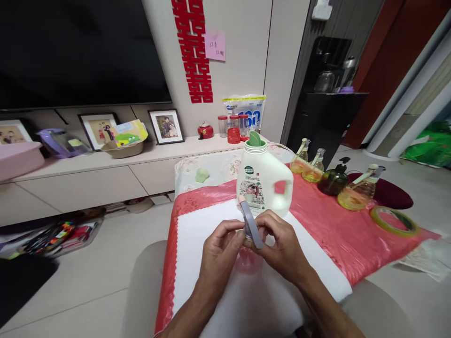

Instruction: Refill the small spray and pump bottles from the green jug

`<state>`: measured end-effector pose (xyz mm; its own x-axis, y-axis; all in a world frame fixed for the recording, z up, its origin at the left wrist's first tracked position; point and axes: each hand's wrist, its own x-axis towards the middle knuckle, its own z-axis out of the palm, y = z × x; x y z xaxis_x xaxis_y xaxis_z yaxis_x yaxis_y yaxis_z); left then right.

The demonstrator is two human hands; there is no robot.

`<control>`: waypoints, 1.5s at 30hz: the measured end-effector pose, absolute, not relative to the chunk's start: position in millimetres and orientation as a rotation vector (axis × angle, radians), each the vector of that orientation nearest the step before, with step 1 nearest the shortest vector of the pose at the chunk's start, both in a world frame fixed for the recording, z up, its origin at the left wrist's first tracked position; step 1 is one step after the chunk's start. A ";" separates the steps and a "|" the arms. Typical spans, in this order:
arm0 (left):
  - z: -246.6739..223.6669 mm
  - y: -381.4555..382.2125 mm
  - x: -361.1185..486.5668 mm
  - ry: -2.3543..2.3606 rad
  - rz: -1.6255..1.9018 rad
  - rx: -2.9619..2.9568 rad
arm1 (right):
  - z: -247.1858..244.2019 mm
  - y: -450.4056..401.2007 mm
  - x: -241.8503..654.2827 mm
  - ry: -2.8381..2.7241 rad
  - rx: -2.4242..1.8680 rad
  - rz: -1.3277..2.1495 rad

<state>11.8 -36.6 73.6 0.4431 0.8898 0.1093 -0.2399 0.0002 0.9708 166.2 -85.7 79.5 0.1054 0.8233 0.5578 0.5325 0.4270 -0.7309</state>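
Grey, the pump top (251,225) sits over the bottle (248,262), between the left hand (222,245) and right hand (281,240), both pinching its base, equally near; its long axis points toward the jug (262,173).

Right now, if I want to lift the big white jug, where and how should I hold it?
Probably best by its loop handle, from your right: the jug stands upright with the handle on that side, and the red cover shows through the handle's opening.
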 end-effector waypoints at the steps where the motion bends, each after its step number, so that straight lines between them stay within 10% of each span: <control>1: 78.5 -38.3 11.1 0.666 0.971 1.279 | 79.1 -85.6 165.7 -1.563 -1.238 0.308; 45: 63.8 -46.5 15.2 0.710 1.265 1.727 | 62.6 -81.2 170.6 -1.404 -1.067 0.594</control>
